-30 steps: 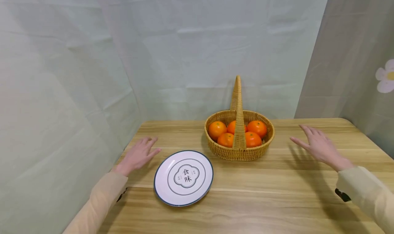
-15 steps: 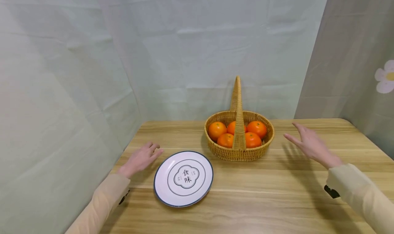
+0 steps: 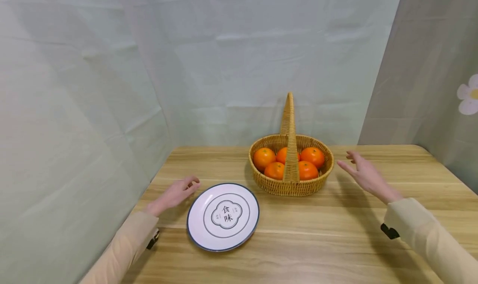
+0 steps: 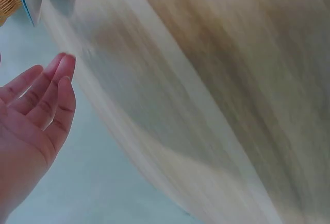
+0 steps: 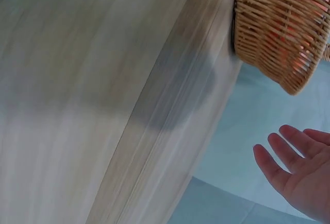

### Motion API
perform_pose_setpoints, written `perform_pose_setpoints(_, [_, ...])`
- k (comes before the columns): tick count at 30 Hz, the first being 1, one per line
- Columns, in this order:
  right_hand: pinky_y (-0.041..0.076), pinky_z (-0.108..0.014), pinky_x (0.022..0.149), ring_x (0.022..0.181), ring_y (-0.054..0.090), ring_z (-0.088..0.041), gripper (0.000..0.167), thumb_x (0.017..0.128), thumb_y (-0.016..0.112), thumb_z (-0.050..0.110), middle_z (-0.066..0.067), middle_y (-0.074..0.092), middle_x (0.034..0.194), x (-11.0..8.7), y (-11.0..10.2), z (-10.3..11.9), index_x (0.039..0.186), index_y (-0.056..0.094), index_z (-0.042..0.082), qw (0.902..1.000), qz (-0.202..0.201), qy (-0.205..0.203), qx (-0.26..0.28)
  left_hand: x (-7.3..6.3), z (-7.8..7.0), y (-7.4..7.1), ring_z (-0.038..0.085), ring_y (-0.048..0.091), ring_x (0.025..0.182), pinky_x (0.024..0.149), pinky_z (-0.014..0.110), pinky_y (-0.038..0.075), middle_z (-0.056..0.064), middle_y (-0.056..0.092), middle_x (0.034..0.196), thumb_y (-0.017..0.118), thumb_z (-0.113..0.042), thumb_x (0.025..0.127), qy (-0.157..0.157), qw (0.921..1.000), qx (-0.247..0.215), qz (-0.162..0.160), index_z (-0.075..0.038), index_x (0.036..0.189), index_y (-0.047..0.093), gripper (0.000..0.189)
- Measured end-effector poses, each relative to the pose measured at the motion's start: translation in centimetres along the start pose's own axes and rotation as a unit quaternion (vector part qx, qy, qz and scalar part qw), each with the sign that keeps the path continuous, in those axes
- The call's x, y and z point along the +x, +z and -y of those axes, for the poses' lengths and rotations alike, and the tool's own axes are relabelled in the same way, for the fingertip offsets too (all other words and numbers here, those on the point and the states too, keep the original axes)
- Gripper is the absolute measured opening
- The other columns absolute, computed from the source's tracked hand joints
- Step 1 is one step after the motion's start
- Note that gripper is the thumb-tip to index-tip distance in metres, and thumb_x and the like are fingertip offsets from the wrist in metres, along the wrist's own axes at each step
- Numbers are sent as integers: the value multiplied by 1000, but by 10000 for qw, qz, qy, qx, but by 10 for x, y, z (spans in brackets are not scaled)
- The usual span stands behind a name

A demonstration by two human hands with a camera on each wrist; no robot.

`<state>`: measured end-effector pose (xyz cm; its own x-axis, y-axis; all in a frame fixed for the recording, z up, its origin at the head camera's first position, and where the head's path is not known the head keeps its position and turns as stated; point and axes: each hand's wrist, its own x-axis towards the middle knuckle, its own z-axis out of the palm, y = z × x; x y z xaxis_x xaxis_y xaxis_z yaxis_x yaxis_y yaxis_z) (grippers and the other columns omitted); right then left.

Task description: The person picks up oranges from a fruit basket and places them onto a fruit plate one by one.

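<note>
A white plate (image 3: 242,230) with a dark blue rim and printed characters lies on the wooden table. Behind it and to the right stands a wicker basket (image 3: 276,187) with a tall arched handle, holding several oranges (image 3: 263,158). My left hand (image 3: 177,194) hovers by the plate's left edge, fingers loosely bent and holding nothing; in the left wrist view the same hand (image 4: 33,113) is seen from the palm side. To the right of the basket, my right hand (image 3: 367,177) is in the air with its fingers spread, apart from the wicker. The right wrist view shows its palm (image 5: 309,177) below the basket's side.
The table (image 3: 317,250) has a pale wood grain. A light cloth (image 3: 231,68) hangs behind it and along the left, and a greyer cloth (image 3: 418,76) with a flower print (image 3: 468,94) hangs at the right.
My right hand has moved left, nearer to the basket. My left hand has shifted slightly right toward the plate, its fingers bending a little more. Plate and basket have stayed put.
</note>
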<state>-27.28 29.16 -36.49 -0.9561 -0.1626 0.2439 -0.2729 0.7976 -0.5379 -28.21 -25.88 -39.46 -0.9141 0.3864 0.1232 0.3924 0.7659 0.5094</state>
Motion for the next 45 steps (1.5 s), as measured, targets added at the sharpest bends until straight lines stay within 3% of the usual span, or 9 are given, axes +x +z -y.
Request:
perform_pose_setpoints(3, [27, -61, 86, 111, 34, -50, 70, 95, 37, 43, -36, 34, 126, 3, 5, 2, 134, 21, -12, 10000, 34, -4, 89, 0, -1, 2, 22, 53, 64, 56, 34, 44, 7, 55, 76, 45, -20, 96, -56, 9992, -396, 92, 3, 110, 51, 27])
perform_pose_setpoints(7, [28, -60, 87, 111, 35, -49, 70, 95, 37, 44, -35, 34, 126, 5, 11, 5, 135, 21, -11, 9998, 17, -8, 194, 0, -3, 4, 23, 53, 65, 58, 35, 45, 7, 55, 77, 44, -19, 96, -93, 9984, -546, 149, 4, 110, 51, 28])
perform_pose_setpoints(22, [29, -60, 86, 110, 37, -49, 71, 94, 41, 42, -36, 37, 124, 12, 26, 8, 134, 21, -12, 9994, -56, -96, 322, 0, -4, 9, 20, 52, 63, 56, 31, 43, 4, 53, 75, 48, -22, 95, -228, 9988, -363, 252, 2, 112, 53, 30])
perform_pose_setpoints(33, [28, -61, 86, 109, 39, -46, 61, 96, 41, 35, -33, 40, 123, 14, 34, 2, 137, 23, -7, 9988, -2, -272, 395, 0, -4, 14, 15, 48, 63, 57, 31, 41, 0, 52, 74, 49, -26, 94, -36, 9990, -88, 433, -4, 106, 58, 26])
perform_pose_setpoints(45, [31, -57, 87, 105, 44, -46, 54, 98, 39, 26, -35, 43, 118, 15, 40, 5, 135, 23, -10, 9971, -199, -364, 645, -1, -4, 13, 13, 46, 66, 60, 29, 40, -3, 54, 76, 49, -23, 94, 421, 9986, -10, 308, -3, 103, 60, 24])
